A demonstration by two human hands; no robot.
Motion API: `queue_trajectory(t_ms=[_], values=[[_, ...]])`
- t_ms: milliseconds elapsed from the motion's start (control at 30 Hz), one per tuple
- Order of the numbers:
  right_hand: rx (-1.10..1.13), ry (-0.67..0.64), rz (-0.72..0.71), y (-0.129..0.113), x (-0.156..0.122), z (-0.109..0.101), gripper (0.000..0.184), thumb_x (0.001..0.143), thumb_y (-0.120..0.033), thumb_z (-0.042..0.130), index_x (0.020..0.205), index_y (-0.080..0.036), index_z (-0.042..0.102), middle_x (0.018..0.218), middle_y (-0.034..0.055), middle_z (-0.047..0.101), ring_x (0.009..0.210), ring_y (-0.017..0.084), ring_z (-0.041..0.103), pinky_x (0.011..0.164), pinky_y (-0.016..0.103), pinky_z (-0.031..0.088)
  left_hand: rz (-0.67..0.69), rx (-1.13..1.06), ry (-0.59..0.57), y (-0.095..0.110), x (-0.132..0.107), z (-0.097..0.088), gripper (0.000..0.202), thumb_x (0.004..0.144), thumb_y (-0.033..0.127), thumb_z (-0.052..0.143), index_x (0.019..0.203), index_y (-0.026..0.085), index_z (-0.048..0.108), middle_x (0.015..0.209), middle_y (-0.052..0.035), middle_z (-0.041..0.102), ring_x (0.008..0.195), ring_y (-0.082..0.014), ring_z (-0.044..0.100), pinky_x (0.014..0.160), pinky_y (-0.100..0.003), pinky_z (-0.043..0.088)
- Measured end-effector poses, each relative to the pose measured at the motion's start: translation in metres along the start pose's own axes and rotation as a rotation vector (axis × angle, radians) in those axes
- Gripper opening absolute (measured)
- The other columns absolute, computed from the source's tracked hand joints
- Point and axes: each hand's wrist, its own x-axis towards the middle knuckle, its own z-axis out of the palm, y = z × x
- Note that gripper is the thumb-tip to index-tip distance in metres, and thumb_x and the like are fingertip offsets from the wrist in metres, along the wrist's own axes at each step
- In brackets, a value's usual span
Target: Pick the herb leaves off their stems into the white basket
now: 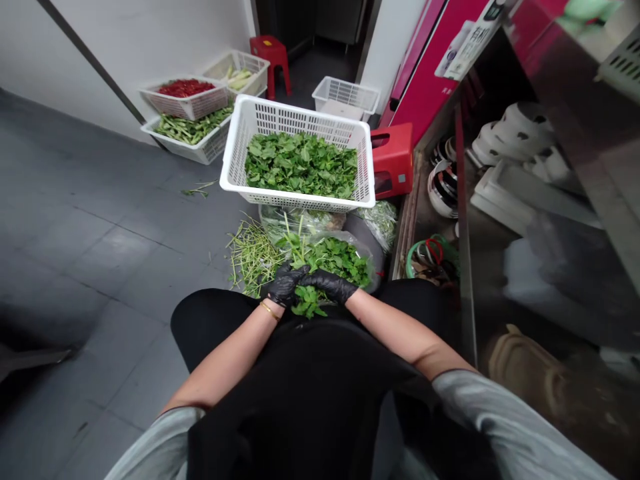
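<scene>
Both my hands wear black gloves and meet low in front of my lap. My left hand (284, 284) is closed round a bunch of leafy greens (309, 302), whose pale stems point away from me. Close against it, my right hand (331, 285) has its fingers closed on the same bunch, with leaves hanging below. Just beyond my right hand, more leafy greens (343, 259) lie in a clear plastic bag. A pile of bare stems (253, 257) lies on the floor beside my left hand. The fingertips are partly hidden by leaves.
A white basket (239, 150) of picked leaves stands ahead, with a red stool (400, 160) at its right. Baskets of red chillies (185, 88) and green vegetables (193, 127) sit by the wall. Metal shelving (467, 267) with containers runs along my right.
</scene>
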Motion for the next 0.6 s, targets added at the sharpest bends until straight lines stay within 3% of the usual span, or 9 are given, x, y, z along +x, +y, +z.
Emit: queue_trajectory(t_ms=[67, 133, 300, 400, 500, 600], values=[[-0.123, -0.050, -0.009, -0.012, -0.008, -0.005, 0.044, 0.061, -0.049, 0.082, 0.094, -0.020, 0.077, 0.099, 0.0032, 0.076, 0.101, 0.024, 0.067, 0.099, 0.041, 0.047, 0.019, -0.019, 0.007, 0.011, -0.004, -0.009, 0.041, 0.051, 0.038, 0.091, 0.080, 0.017, 0.071, 0.075, -0.0061, 0.075, 0.083, -0.0275, 0.072, 0.078, -0.039, 0.056], [-0.284, -0.013, -0.031, -0.028, -0.018, -0.014, 0.041, 0.061, -0.045, 0.084, 0.091, -0.019, 0.077, 0.097, 0.0033, 0.076, 0.095, 0.023, 0.067, 0.093, 0.038, 0.049, 0.051, -0.034, 0.015, 0.021, -0.009, -0.016, 0.044, 0.053, 0.037, 0.090, 0.087, 0.015, 0.072, 0.079, -0.0068, 0.075, 0.081, -0.0266, 0.072, 0.078, -0.039, 0.056], [-0.334, 0.346, -0.229, -0.070, -0.023, -0.015, 0.046, 0.076, -0.056, 0.069, 0.093, -0.014, 0.073, 0.081, 0.0036, 0.070, 0.067, 0.014, 0.059, 0.066, 0.028, 0.046, 0.097, 0.055, 0.057, 0.030, -0.023, -0.017, 0.054, 0.050, 0.030, 0.093, 0.096, 0.014, 0.072, 0.085, -0.0064, 0.077, 0.074, -0.0226, 0.071, 0.078, -0.039, 0.055], [-0.395, 0.267, -0.198, -0.083, -0.012, -0.001, 0.047, 0.068, -0.056, 0.075, 0.087, -0.012, 0.073, 0.074, 0.0019, 0.068, 0.062, 0.012, 0.055, 0.060, 0.025, 0.041, 0.103, 0.090, 0.015, 0.028, -0.029, -0.009, 0.057, 0.047, 0.031, 0.094, 0.097, 0.014, 0.072, 0.086, -0.0062, 0.077, 0.076, -0.0233, 0.071, 0.080, -0.039, 0.055], [-0.336, 0.222, -0.160, -0.083, -0.003, 0.005, 0.047, 0.063, -0.057, 0.077, 0.074, -0.011, 0.073, 0.067, 0.0022, 0.066, 0.060, 0.011, 0.052, 0.057, 0.024, 0.038, 0.114, 0.047, -0.002, 0.027, -0.030, -0.007, 0.054, 0.053, 0.036, 0.092, 0.099, 0.015, 0.072, 0.090, -0.0070, 0.077, 0.081, -0.0244, 0.072, 0.081, -0.039, 0.056], [-0.224, 0.242, -0.181, -0.079, -0.007, 0.000, 0.047, 0.064, -0.054, 0.077, 0.083, -0.011, 0.077, 0.073, 0.0046, 0.070, 0.062, 0.012, 0.054, 0.055, 0.024, 0.038, 0.087, -0.004, 0.018, 0.027, -0.025, -0.014, 0.048, 0.060, 0.038, 0.088, 0.098, 0.015, 0.073, 0.093, -0.0086, 0.078, 0.084, -0.0249, 0.072, 0.083, -0.039, 0.056]])
